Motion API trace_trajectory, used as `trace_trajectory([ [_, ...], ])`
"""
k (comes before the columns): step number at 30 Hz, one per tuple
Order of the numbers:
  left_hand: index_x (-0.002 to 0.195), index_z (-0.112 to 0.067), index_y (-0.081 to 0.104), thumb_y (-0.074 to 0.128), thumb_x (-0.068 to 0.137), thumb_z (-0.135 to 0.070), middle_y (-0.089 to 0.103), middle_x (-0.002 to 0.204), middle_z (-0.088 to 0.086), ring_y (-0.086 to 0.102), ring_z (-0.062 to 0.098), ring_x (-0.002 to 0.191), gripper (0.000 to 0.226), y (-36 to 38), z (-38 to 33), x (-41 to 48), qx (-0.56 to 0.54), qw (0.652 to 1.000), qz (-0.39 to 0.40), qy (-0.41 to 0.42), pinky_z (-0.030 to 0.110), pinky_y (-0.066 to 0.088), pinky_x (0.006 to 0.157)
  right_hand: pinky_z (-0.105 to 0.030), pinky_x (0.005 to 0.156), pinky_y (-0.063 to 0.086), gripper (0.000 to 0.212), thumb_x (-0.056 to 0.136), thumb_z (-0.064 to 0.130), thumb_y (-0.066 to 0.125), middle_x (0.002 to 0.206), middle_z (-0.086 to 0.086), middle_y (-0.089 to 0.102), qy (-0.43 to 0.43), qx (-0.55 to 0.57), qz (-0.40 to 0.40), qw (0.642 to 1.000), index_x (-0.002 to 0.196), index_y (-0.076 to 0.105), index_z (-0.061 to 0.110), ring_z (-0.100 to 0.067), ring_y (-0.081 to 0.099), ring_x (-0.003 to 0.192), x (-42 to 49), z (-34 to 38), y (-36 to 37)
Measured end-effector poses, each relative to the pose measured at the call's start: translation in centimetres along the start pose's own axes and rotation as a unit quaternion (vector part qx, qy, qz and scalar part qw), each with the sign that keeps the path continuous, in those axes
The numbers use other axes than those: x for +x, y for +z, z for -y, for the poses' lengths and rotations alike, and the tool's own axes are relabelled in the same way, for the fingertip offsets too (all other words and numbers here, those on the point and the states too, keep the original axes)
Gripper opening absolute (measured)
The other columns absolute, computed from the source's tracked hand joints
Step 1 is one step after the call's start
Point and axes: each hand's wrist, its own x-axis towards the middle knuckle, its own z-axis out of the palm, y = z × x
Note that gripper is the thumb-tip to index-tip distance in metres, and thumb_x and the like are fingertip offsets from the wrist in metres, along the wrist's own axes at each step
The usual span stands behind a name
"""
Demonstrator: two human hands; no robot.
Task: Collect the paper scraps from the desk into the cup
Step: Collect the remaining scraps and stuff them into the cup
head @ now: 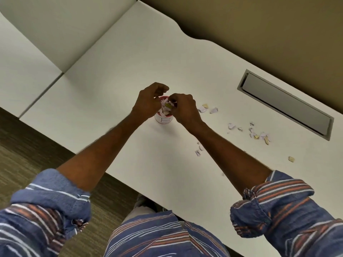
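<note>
A small white cup [164, 120] with a red rim stands in the middle of the white desk [130, 75], stuffed with paper scraps. Both my hands hover right over its mouth. My left hand [148, 101] is curled over the cup's left side; what it holds is hidden. My right hand [182, 107] pinches a tan and white scrap [168, 105] above the opening. More paper scraps lie to the right: two [206, 109] near my right hand, a scattered group [258, 133], a few [199, 151] by my right forearm, and a lone tan piece [291, 159].
A grey cable hatch [284, 104] is set into the desk at the right. A partition panel [55, 28] rises at the back left. The desk's front edge runs diagonally over the carpeted floor [27, 145].
</note>
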Motion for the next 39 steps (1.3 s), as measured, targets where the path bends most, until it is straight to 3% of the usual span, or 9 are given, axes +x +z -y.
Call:
trace_trajectory([
  [6,0.110,-0.005,0.068,0.050,0.082,0.017,0.072,0.110,0.005,0.067,0.016,0.103,0.040,-0.6,1.4,-0.9,0.010,0.996,-0.077,0.043,0.019,0.053,0.092,-0.042,0.081,0.058,0.018,0.082,0.017,0.076,0.097,-0.006,0.073,0.004,0.053,-0.023,0.998,0.098,0.069,0.010,-0.025,0.068,0.091,-0.1,-0.2,-0.1],
  [12,0.105,-0.016,0.071,0.067,0.081,-0.001,0.071,0.104,-0.005,0.065,0.005,0.095,0.028,-0.4,2.5,-1.8,0.002,0.996,-0.090,0.018,0.015,0.054,0.083,-0.040,0.078,0.058,0.029,0.080,0.010,0.068,0.099,-0.008,0.070,-0.019,0.040,-0.010,0.999,0.108,0.060,0.013,-0.025,0.066,0.088,0.0,0.8,-0.1],
  [17,0.111,-0.018,0.070,0.081,0.078,-0.020,0.068,0.108,-0.004,0.063,0.007,0.095,0.034,0.2,3.8,-2.9,0.001,0.993,-0.116,-0.014,0.016,0.053,0.081,-0.036,0.082,0.056,0.019,0.085,0.012,0.064,0.100,-0.006,0.075,-0.037,0.023,-0.018,0.999,0.103,0.072,0.010,-0.023,0.068,0.092,0.1,0.2,-0.5],
  [21,0.108,-0.015,0.071,0.080,0.080,-0.021,0.069,0.105,-0.002,0.064,0.006,0.084,0.030,1.1,3.6,-2.9,0.019,0.992,-0.125,-0.027,0.003,0.049,0.070,-0.039,0.087,0.056,0.019,0.091,0.012,0.060,0.101,-0.008,0.075,-0.034,-0.009,-0.019,0.999,0.103,0.075,0.010,-0.025,0.068,0.095,0.1,-0.5,-0.3],
  [25,0.107,-0.009,0.072,0.071,0.085,-0.009,0.071,0.104,0.005,0.069,0.016,0.088,0.022,1.9,2.4,-2.6,0.037,0.992,-0.119,-0.019,0.032,0.059,0.083,-0.030,0.072,0.053,0.016,0.091,0.012,0.061,0.089,-0.009,0.074,-0.073,-0.033,0.020,0.997,0.097,0.076,0.013,-0.025,0.067,0.082,-0.3,-0.5,0.7],
  [27,0.110,-0.009,0.071,0.065,0.088,-0.007,0.072,0.105,0.007,0.069,0.019,0.094,0.023,2.3,1.5,-2.4,0.054,0.993,-0.102,-0.007,0.036,0.057,0.089,-0.028,0.068,0.050,0.014,0.089,0.012,0.064,0.087,-0.008,0.074,-0.080,-0.038,0.023,0.996,0.096,0.076,0.014,-0.024,0.067,0.079,-0.3,-0.2,1.0],
  [32,0.116,-0.015,0.068,0.058,0.091,-0.018,0.074,0.105,0.004,0.069,0.020,0.097,0.027,3.1,-0.1,-1.9,0.115,0.993,-0.029,-0.017,0.034,0.055,0.088,-0.036,0.071,0.051,0.015,0.082,0.003,0.057,0.085,-0.009,0.072,-0.040,-0.002,-0.007,0.999,0.088,0.070,0.006,-0.027,0.064,0.081,0.0,-0.7,0.7],
  [37,0.104,-0.008,0.067,0.054,0.093,-0.016,0.071,0.102,0.010,0.067,0.027,0.094,0.019,4.5,-0.1,-1.5,0.226,0.973,0.037,-0.015,0.027,0.049,0.077,-0.046,0.078,0.050,0.013,0.079,-0.001,0.056,0.089,-0.012,0.068,-0.018,0.033,-0.037,0.999,0.089,0.064,0.001,-0.028,0.061,0.086,-0.2,-1.5,0.0],
  [39,0.111,-0.007,0.066,0.050,0.096,-0.012,0.070,0.107,0.010,0.064,0.019,0.090,0.022,4.9,0.5,-1.2,0.217,0.975,0.040,-0.018,0.010,0.047,0.072,-0.041,0.077,0.050,0.015,0.079,-0.002,0.055,0.090,-0.011,0.067,-0.014,0.040,-0.052,0.998,0.088,0.065,0.002,-0.025,0.061,0.086,-0.3,-1.8,-0.1],
])
